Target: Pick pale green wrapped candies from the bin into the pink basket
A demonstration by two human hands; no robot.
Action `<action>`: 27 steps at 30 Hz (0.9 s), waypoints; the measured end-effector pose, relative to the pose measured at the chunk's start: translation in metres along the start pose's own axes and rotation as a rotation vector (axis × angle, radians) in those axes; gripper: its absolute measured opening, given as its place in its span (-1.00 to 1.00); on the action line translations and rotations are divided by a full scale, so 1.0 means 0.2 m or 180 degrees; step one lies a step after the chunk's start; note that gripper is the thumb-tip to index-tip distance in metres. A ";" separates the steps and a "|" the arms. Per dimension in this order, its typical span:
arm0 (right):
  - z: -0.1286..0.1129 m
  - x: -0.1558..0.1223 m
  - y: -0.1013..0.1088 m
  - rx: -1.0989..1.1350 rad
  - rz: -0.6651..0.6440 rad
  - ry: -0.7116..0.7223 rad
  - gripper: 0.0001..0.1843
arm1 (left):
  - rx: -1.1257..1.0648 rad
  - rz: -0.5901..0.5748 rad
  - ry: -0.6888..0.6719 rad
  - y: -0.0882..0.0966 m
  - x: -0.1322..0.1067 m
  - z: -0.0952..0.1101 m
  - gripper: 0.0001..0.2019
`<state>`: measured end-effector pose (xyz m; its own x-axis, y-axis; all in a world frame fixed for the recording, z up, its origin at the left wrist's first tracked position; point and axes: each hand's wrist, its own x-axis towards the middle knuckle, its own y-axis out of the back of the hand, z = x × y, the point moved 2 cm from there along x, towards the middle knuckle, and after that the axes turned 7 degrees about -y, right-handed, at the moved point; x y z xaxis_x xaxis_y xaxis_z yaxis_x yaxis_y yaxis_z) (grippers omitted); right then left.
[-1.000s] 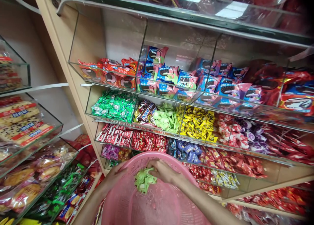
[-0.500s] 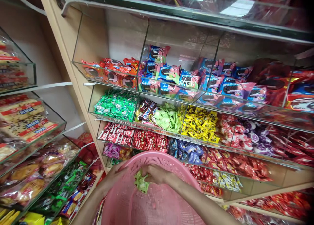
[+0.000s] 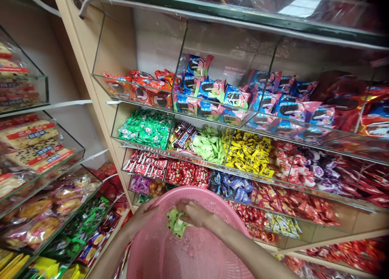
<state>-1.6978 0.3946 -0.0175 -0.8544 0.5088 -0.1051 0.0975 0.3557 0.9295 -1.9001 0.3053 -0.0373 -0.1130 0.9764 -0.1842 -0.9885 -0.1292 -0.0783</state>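
A pink perforated plastic basket (image 3: 194, 254) fills the bottom centre. My left hand (image 3: 142, 216) grips its far left rim from outside, fingers curled over the edge. My right hand (image 3: 194, 214) reaches inside the basket, its fingers closed on a bunch of light green wrapped candies (image 3: 176, 224). Above the basket, a shelf compartment holds more light green candies (image 3: 209, 145) of the same kind.
Glass-fronted shelves rise ahead with dark green candies (image 3: 146, 129), Snickers bars (image 3: 182, 135), yellow candies (image 3: 247, 151), red KitKat packs (image 3: 146, 165) and Oreo packs (image 3: 212, 92). A second glass rack with biscuit packs (image 3: 33, 141) stands at the left.
My right hand has drawn the green candies slightly left and deeper into the basket, tightening round them. The view has shifted a little right and up.
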 end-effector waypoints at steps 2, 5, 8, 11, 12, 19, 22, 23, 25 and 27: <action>-0.01 -0.01 0.00 -0.0310 -0.0044 0.0012 -0.80 | -0.0014 -0.0126 -0.0010 0.00 0.00 0.00 -0.35; -0.03 -0.02 0.01 -0.0615 0.0025 0.0116 -0.70 | 0.0012 -0.0252 0.0001 -0.01 0.00 0.01 -0.33; -0.06 -0.03 0.00 -0.0838 0.0144 0.0321 -0.75 | 0.0054 -0.0282 0.0028 -0.02 -0.01 0.03 -0.31; -0.06 -0.02 -0.03 -0.1125 0.0251 0.0443 -0.82 | 0.0071 -0.0285 0.0053 -0.03 -0.02 0.04 -0.29; -0.06 -0.02 -0.04 -0.1220 0.0289 0.0467 -0.83 | 0.0084 -0.0265 0.0073 -0.03 -0.02 0.04 -0.29; -0.03 -0.05 -0.06 -0.1712 0.0386 0.0696 -0.89 | 0.0126 -0.0254 -0.0029 -0.03 -0.01 0.04 -0.34; -0.03 -0.07 -0.06 -0.1791 0.0321 0.0774 -0.86 | 0.0145 -0.0234 -0.0029 -0.03 -0.01 0.03 -0.33; -0.03 -0.07 -0.06 -0.1817 0.0314 0.0777 -0.85 | 0.0152 -0.0225 -0.0032 -0.03 -0.01 0.03 -0.33; -0.03 -0.08 -0.06 -0.1842 0.0321 0.0788 -0.86 | 0.0152 -0.0224 -0.0031 -0.03 -0.01 0.03 -0.33; -0.04 -0.08 -0.06 -0.1817 0.0358 0.0823 -0.85 | 0.0154 -0.0233 -0.0043 -0.03 -0.01 0.03 -0.33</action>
<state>-1.6891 0.3759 -0.0243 -0.9574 0.2876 0.0266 -0.0326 -0.1993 0.9794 -1.8953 0.3050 -0.0311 -0.0413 0.9852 -0.1665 -0.9978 -0.0492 -0.0436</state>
